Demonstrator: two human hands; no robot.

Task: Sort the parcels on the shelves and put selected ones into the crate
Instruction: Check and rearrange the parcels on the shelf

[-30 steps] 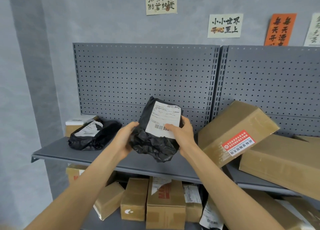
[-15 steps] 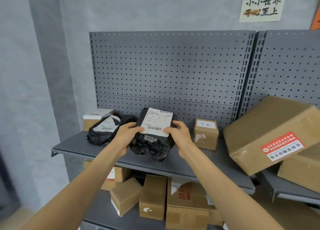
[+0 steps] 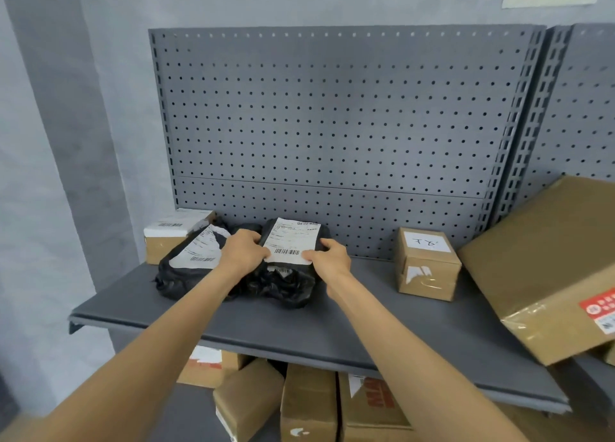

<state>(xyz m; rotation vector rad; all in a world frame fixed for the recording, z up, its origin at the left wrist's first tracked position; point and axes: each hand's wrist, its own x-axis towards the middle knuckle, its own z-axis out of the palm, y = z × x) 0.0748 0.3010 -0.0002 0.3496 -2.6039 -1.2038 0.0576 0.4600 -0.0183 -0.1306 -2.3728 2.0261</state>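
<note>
From the head camera, both arms reach forward to a black plastic parcel [image 3: 283, 281] that lies on the grey shelf [image 3: 299, 328], toward its left part and close to the perforated back panel [image 3: 332, 125]. The left hand [image 3: 244, 253] grips the parcel's left side, fingers curled over the edge of its white shipping label [image 3: 291, 241], the thumb lying at the label's lower left corner. The right hand [image 3: 329, 258] grips the right side, the thumb pressed on the label's lower right corner beside the barcode and the fingers wrapped round the black wrapping. The parcel's crumpled lower part touches the shelf surface. Just to its left, touching it, lies a second black parcel [image 3: 189, 268] with its own white label, and behind that a small cardboard box [image 3: 169, 238] stands against the panel. To the right of the hands, apart from them, a small taped carton [image 3: 427, 265] stands upright, and a large tilted carton [image 3: 545, 268] leans at the right edge. More cartons [image 3: 309, 405] sit on the lower shelf.
</note>
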